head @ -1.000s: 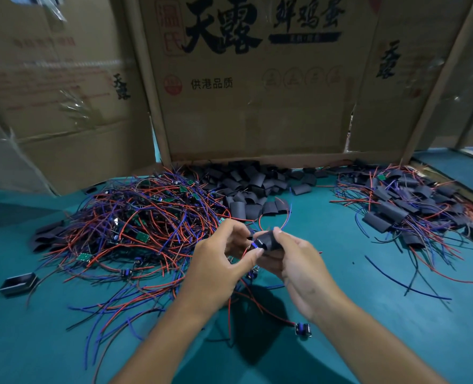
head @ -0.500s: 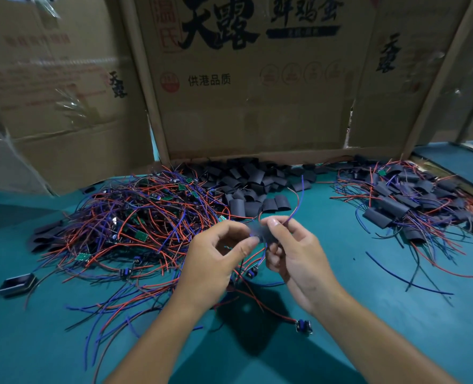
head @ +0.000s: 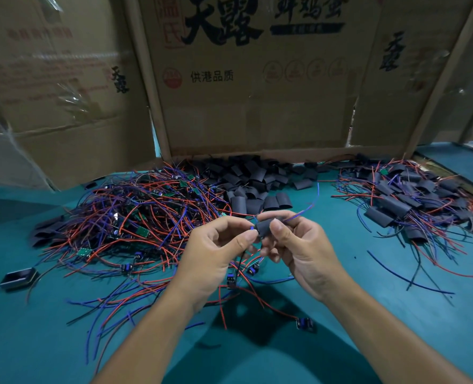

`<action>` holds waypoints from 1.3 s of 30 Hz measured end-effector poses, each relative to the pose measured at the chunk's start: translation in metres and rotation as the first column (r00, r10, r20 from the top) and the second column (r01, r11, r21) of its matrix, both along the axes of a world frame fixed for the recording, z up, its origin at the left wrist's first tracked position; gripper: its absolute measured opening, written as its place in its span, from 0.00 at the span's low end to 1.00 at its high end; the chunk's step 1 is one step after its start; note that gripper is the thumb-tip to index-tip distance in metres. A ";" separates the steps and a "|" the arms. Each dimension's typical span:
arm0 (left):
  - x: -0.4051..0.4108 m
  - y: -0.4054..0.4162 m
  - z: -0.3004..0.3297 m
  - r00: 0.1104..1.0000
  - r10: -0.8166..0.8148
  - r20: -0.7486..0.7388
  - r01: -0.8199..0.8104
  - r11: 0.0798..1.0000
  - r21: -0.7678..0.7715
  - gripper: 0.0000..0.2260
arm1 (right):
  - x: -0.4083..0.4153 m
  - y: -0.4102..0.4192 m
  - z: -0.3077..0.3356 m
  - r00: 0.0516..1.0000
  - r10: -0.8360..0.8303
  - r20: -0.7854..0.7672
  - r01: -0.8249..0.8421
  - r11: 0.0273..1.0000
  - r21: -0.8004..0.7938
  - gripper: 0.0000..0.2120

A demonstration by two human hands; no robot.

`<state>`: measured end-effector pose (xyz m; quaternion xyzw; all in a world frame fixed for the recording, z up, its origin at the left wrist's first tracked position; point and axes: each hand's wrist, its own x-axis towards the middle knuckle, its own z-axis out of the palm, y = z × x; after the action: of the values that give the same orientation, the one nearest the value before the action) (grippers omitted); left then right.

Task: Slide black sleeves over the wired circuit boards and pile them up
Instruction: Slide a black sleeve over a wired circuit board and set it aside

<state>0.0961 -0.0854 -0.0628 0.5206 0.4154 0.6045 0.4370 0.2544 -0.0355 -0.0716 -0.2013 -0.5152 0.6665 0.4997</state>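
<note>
Low in the frame two bare forearms reach in over the teal bench point(head: 396, 314), and a few loose red and blue wires with small blue connectors point(head: 303, 324) lie under them. At the centre the hands meet, raised off the bench. The right hand point(head: 299, 245) pinches a short black tubular sleeve point(head: 263, 228) between thumb and forefinger, apparently to hold its mouth steady. The left hand point(head: 216, 248) pinches the wired end at the sleeve's left opening, likely feeding the board in; the board itself is hidden. A blue lead point(head: 311, 202) arcs up from the sleeve's far end. Beyond, at left, sprawls the tangled heap of unsleeved green circuit boards with red and blue wires point(head: 135, 217); mid-frame, within reach, lies a stock of empty black sleeves point(head: 257, 184); at right, the pile of finished sleeved boards point(head: 412, 200). Printed brown cardboard sheets point(head: 257, 92) wall off the back.
</note>
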 end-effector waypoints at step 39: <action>0.017 -0.006 -0.008 0.647 0.216 -0.732 -0.014 0.962 0.271 0.16 | 0.005 0.010 0.006 0.966 -0.154 0.207 0.191 0.966 -0.172 0.12</action>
<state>0.1129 -0.0910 -0.0705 0.7459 0.5148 0.4057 0.1186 0.2598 -0.0259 -0.0657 -0.3557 -0.4751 0.6442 0.4824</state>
